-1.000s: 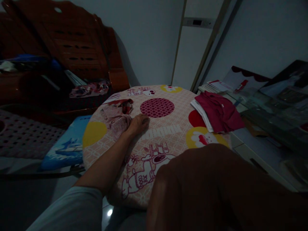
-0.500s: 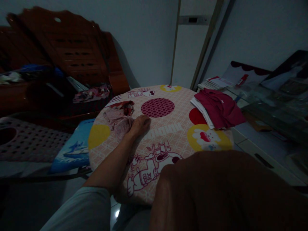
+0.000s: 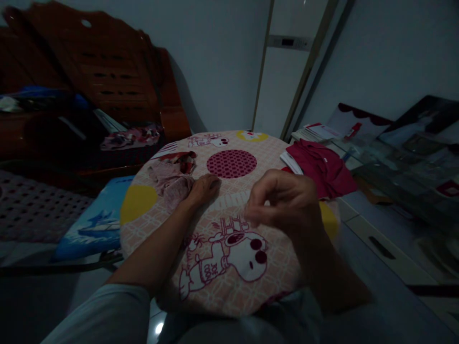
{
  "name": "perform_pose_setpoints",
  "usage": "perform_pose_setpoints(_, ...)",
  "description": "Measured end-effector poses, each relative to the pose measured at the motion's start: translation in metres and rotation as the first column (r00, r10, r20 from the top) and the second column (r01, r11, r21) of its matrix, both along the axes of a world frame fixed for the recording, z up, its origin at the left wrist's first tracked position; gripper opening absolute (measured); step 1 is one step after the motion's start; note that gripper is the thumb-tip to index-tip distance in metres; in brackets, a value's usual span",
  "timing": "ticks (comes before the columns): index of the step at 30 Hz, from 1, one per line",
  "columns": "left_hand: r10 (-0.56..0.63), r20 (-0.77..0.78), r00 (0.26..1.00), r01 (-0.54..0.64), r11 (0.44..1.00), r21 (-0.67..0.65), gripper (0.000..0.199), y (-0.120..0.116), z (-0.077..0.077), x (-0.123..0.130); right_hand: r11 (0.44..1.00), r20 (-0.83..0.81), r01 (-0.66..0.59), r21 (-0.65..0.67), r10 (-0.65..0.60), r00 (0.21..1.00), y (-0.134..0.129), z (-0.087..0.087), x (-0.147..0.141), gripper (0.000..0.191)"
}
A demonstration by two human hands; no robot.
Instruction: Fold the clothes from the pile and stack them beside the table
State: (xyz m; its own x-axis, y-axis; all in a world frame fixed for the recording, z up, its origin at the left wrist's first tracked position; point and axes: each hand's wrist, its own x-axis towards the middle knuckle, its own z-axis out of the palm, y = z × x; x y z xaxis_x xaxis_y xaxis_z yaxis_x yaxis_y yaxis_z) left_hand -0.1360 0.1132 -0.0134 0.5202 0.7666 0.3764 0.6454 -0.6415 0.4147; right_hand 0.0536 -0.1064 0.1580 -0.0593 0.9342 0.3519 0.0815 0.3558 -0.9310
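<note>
My left hand rests on the round table, its fingers loosely bent with nothing visible in them. Its wrist lies against a crumpled pale pink cloth, which has a red patterned part at its far end. Above the right half of the table is my right hand, slightly blurred. Its fingers curl toward the thumb in a loop, and no object shows between them. Behind it, at the table's right edge, lies a folded dark pink garment on top of a white folded cloth.
A carved wooden seat with cloth items stands at the back left. Beside the table's left edge is a blue printed stool or cushion. On the right, a cabinet bears papers, a framed picture and glass items.
My right hand has dropped from close in front of the camera and now hangs over the table. My left hand stays beside the crumpled cloth. The view has shifted slightly.
</note>
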Motion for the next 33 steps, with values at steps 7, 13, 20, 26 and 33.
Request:
perform_pose_setpoints(7,-0.002,-0.048,0.999,0.002,1.0,0.011,0.027,-0.001,0.003,-0.001,0.524,0.49,0.703,0.481,-0.826,0.28,0.092,-0.038,0.152,0.021)
perform_pose_setpoints(13,-0.01,-0.005,1.0,0.01,1.0,0.008,0.026,0.003,-0.003,-0.002,0.407,0.766,0.752,0.519,-0.611,-0.198,0.103,-0.057,0.226,0.021)
perform_pose_setpoints(20,0.012,0.083,0.996,-0.011,1.0,-0.013,0.027,0.003,0.001,-0.003,0.414,0.747,0.799,0.435,-0.662,-0.063,0.118,-0.056,0.231,0.03)
perform_pose_setpoints(26,0.033,0.355,0.934,0.053,0.972,-0.229,0.038,-0.015,0.025,0.012,0.937,0.196,0.331,0.113,-0.348,0.917,0.117,-0.041,0.1,0.019)
perform_pose_setpoints(33,0.088,0.512,0.855,0.107,0.934,-0.339,0.042,-0.023,0.026,0.012,0.967,-0.362,0.254,-0.02,-0.244,0.9,0.116,-0.038,0.042,0.017)
